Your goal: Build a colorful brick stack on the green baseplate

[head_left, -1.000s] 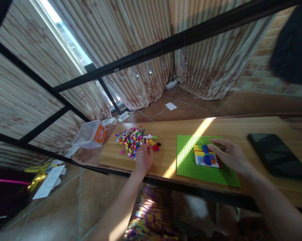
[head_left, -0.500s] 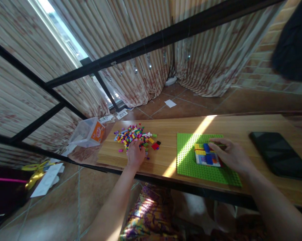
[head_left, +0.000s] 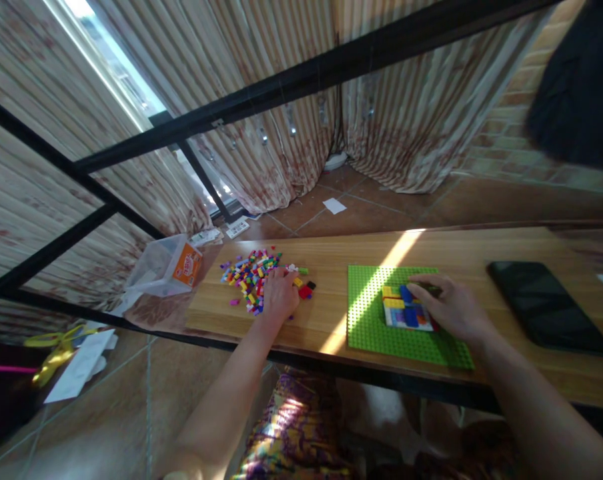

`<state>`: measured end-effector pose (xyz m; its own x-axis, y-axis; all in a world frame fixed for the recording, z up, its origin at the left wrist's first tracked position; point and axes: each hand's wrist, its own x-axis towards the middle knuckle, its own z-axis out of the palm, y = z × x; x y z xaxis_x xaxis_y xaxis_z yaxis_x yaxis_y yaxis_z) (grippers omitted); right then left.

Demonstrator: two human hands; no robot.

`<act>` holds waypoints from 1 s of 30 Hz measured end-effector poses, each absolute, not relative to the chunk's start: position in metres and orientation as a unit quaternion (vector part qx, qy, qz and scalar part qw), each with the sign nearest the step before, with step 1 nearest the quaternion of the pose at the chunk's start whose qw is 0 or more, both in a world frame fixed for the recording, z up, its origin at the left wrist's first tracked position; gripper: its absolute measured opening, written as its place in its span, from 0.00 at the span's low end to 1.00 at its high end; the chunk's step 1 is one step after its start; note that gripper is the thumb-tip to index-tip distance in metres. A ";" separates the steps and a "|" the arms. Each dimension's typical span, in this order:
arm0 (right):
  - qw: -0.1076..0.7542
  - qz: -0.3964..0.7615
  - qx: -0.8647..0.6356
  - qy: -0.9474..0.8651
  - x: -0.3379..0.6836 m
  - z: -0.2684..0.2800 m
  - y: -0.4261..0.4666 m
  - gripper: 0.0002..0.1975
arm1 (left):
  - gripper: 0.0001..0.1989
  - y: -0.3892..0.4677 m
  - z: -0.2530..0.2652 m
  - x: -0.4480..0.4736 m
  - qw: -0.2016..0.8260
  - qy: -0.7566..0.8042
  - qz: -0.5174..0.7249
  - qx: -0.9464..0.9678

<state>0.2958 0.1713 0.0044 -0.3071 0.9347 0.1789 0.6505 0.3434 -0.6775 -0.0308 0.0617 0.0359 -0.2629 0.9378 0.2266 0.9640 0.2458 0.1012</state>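
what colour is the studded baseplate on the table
The baseplate is green, as the head view shows.

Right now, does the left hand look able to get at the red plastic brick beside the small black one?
Likely yes: the red plastic brick lies uncovered just to the right of the left hand, and nothing tall seems to stand between them.

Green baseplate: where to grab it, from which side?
Probably by the left edge, coming in from the left. The green baseplate lies flat on the table, so its rim is the likely pinch point, perhaps lifted with a fingertip first. Bare wood borders that edge, while the brick build sits mid-plate and the right hand covers part of the right side.
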 end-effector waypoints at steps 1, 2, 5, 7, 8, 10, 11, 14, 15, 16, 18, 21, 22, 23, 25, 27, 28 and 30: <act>0.293 0.255 -0.513 -0.765 0.296 0.005 0.172 0.18 | 0.17 0.065 0.036 -0.032 0.057 -0.783 -0.101 -0.611; 0.303 0.264 -0.513 -0.758 0.296 0.005 0.172 0.18 | 0.16 0.068 0.036 -0.034 0.053 -0.779 -0.096 -0.617; 0.346 0.295 -0.527 -0.718 0.298 0.010 0.175 0.17 | 0.12 0.071 0.041 -0.036 0.040 -0.771 -0.105 -0.626; 0.394 0.319 -0.531 -0.679 0.299 0.015 0.176 0.16 | 0.12 0.071 0.048 -0.034 0.030 -0.770 -0.141 -0.622; 0.421 0.333 -0.526 -0.660 0.300 0.018 0.176 0.16 | 0.12 0.071 0.052 -0.031 0.013 -0.769 -0.170 -0.617; 0.469 0.362 -0.500 -0.632 0.300 0.023 0.175 0.15 | 0.10 0.072 0.058 -0.018 -0.059 -0.753 -0.239 -0.610; 0.484 0.371 -0.482 -0.629 0.299 0.026 0.174 0.14 | 0.10 0.074 0.060 -0.009 -0.113 -0.736 -0.272 -0.610; 0.472 0.386 -0.417 -0.674 0.298 0.033 0.166 0.12 | 0.09 0.083 0.063 0.027 -0.281 -0.658 -0.337 -0.612; 0.453 0.387 -0.396 -0.699 0.297 0.036 0.163 0.12 | 0.10 0.087 0.065 0.041 -0.327 -0.640 -0.348 -0.603; 0.432 0.386 -0.378 -0.722 0.297 0.039 0.160 0.13 | 0.11 0.091 0.066 0.054 -0.368 -0.620 -0.353 -0.596; 0.400 0.380 -0.349 -0.757 0.297 0.044 0.154 0.14 | 0.13 0.099 0.071 0.079 -0.423 -0.588 -0.352 -0.593; 0.375 0.368 -0.316 -0.790 0.301 0.050 0.150 0.14 | 0.16 0.110 0.076 0.111 -0.456 -0.567 -0.363 -0.583; 0.369 0.363 -0.310 -0.797 0.304 0.051 0.150 0.13 | 0.16 0.113 0.076 0.119 -0.470 -0.564 -0.366 -0.571; 0.367 0.356 -0.309 -0.802 0.306 0.052 0.151 0.13 | 0.16 0.117 0.075 0.126 -0.487 -0.565 -0.369 -0.555; 0.365 0.335 -0.321 -0.807 0.312 0.051 0.152 0.12 | 0.16 0.123 0.072 0.135 -0.515 -0.568 -0.366 -0.527; 0.357 0.305 -0.343 -0.814 0.318 0.050 0.154 0.12 | 0.17 0.127 0.066 0.139 -0.510 -0.580 -0.360 -0.523; 0.348 0.289 -0.356 -0.818 0.321 0.048 0.154 0.12 | 0.17 0.127 0.064 0.138 -0.491 -0.590 -0.358 -0.532; 0.322 0.264 -0.378 -0.827 0.327 0.044 0.156 0.12 | 0.17 0.127 0.059 0.134 -0.427 -0.615 -0.358 -0.557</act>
<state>0.3267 0.1556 0.0436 -0.5068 0.7954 0.3324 0.4552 0.5744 -0.6804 0.1338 0.1274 0.0585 -0.0144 0.9920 -0.1256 0.3804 0.1216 0.9168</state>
